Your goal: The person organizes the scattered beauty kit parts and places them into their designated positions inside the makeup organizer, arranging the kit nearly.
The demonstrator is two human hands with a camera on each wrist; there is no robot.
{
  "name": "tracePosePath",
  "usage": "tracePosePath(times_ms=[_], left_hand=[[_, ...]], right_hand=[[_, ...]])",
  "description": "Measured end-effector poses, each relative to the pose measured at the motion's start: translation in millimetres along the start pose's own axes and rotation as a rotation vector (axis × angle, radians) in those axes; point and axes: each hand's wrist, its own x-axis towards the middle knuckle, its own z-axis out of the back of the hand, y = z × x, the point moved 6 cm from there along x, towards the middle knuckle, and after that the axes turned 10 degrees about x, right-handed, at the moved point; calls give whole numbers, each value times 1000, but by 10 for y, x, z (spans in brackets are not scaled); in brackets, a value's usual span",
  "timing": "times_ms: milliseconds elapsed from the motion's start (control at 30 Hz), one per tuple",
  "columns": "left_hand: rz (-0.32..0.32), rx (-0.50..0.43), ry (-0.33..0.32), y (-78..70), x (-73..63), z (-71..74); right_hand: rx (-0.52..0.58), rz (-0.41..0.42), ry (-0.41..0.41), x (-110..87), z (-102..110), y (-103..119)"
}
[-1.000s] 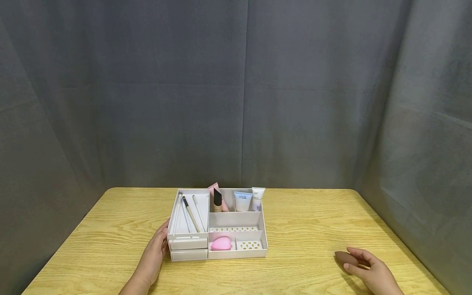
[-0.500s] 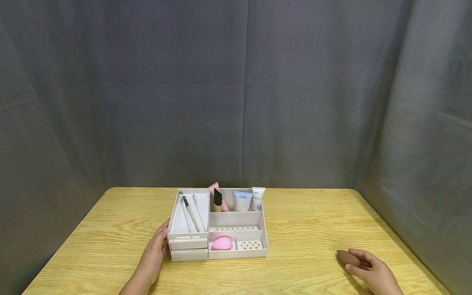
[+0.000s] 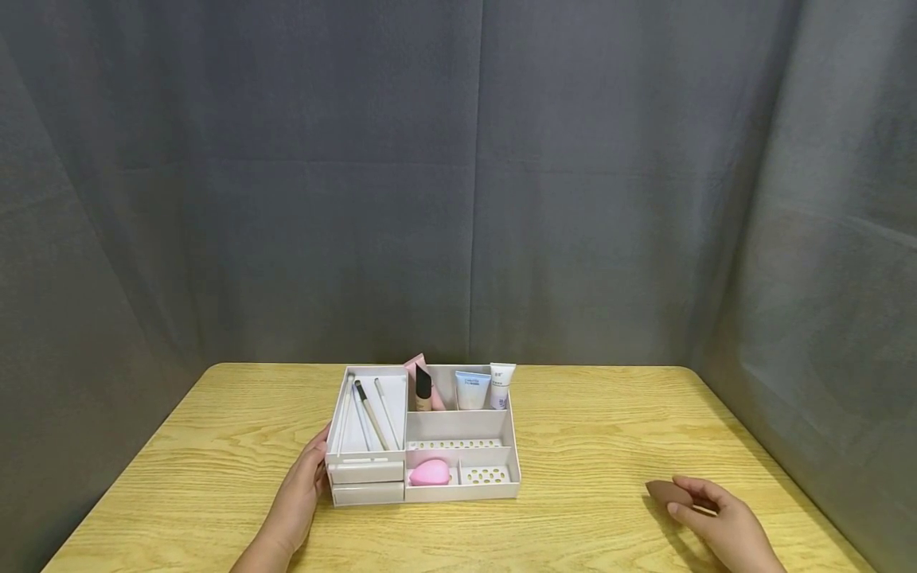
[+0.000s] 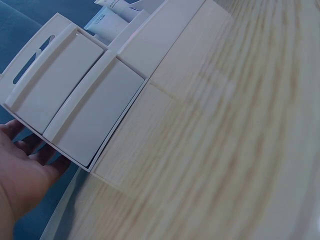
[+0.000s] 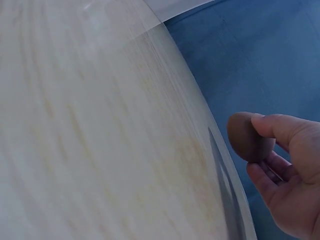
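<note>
A white desktop makeup organizer stands on the wooden table, its two small drawers pushed in. My left hand rests against the organizer's left side; in the left wrist view its fingers lie along that side wall. Near the table's right front, my right hand pinches a brown makeup sponge between thumb and fingers. The right wrist view shows the same sponge, its rounded end facing the camera. In the organizer's front left compartment lies a pink makeup sponge.
Several makeup brushes lie in the organizer's top left tray. Behind the middle compartment stand a black-capped bottle, a pink tube, a blue-white tube and a white tube. Grey curtains surround the table.
The right hand and brown sponge shift slightly, first right, then back left and a little away from the front edge. My left hand and the organizer stay in place.
</note>
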Motion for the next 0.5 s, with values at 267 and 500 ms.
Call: tracePosePath(times_ms=[267,500], left_hand=[[4,2,1,1,-1,-3],[2,9,-7,-2,-4,-4]], right_hand=[[44,9,7,-20,-26,129],[54,76,-18,-25,-58,275]])
